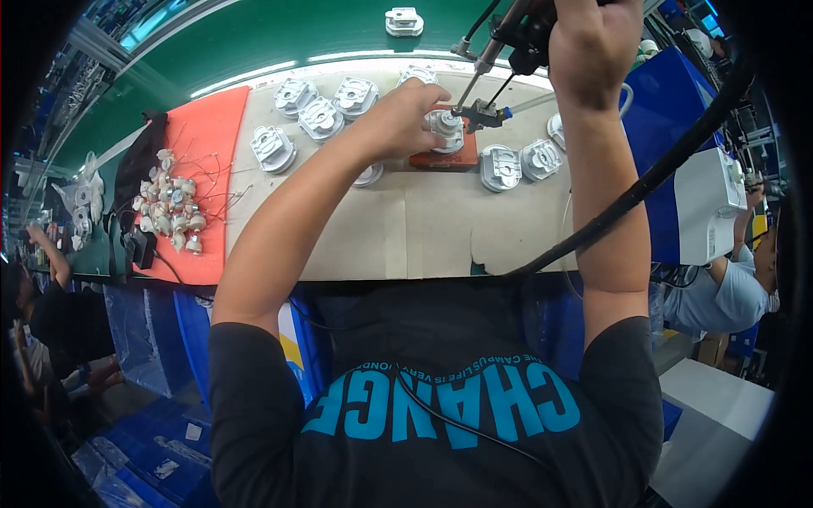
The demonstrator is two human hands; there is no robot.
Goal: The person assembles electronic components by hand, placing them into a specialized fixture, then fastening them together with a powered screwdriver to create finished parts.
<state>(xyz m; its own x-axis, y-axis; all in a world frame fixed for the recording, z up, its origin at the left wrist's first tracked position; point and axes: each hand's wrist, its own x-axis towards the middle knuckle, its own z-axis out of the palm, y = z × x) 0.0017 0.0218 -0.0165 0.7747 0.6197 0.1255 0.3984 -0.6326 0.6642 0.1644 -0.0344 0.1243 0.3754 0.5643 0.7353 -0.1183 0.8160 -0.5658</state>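
My left hand (pixel 401 120) is curled round a round white plastic housing (pixel 443 125), with thumb and fingers at its sides. This housing sits on a small orange-red block (pixel 453 159) on the work surface. At the upper right my right hand (pixel 595 51) is wrapped round a black power screwdriver (pixel 523 38), whose upper part leaves the picture. The screwdriver's metal shaft slants down toward the housing and ends in a dark jaw-like head (pixel 483 116) close beside it. Whether the tip touches the housing, I cannot tell.
Several similar white housings (pixel 321 118) lie at left and right, one (pixel 404 22) on the green belt behind. Small wired white parts (pixel 172 207) rest on an orange sheet (pixel 229 135). A thick black cable (pixel 644 186) crosses my right arm. A blue box (pixel 669 93) stands at right.
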